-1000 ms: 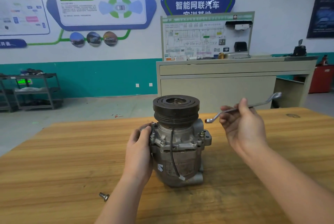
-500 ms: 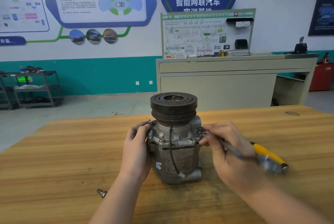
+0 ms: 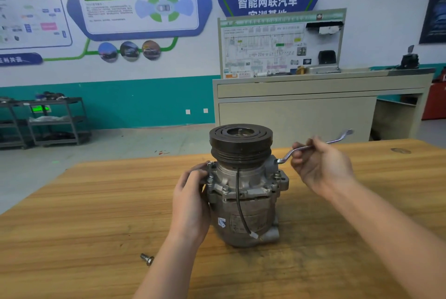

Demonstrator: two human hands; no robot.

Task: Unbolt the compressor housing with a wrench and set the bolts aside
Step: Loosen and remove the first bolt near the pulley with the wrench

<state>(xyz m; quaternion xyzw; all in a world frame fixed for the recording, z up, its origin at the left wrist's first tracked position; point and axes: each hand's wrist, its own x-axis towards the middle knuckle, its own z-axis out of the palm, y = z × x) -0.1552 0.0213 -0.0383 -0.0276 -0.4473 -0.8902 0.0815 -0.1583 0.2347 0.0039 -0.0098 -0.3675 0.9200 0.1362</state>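
Centrally placed: compressor [image 3: 242,192], standing upright on the wooden counter [image 3: 96,202], dark grooved pulley on top, grey cast housing below.
Left hand [image 3: 191,198]: wrapped against the housing's left side, fingers curled over the flange edge, steadying it.
Right hand [image 3: 321,166]: fingers pinched round the shank of a thin offset wrench [image 3: 311,146], raised just right of the pulley.
Wrench tip: lower ring end touching or just beside the upper right flange; whether seated on a bolt head, cannot tell.
Flange bolts [image 3: 225,189]: several small heads visible around the housing rim.
Loose bolt [image 3: 146,259]: lying on the counter, near left, well apart from the compressor.
Likely handling: heavy, rigid metal, prone to twisting under wrench force; best braced low and firmly on the casting, clear of the black wire [image 3: 240,202].
Bolts: small, hard, apt to roll; best pinched by the head.
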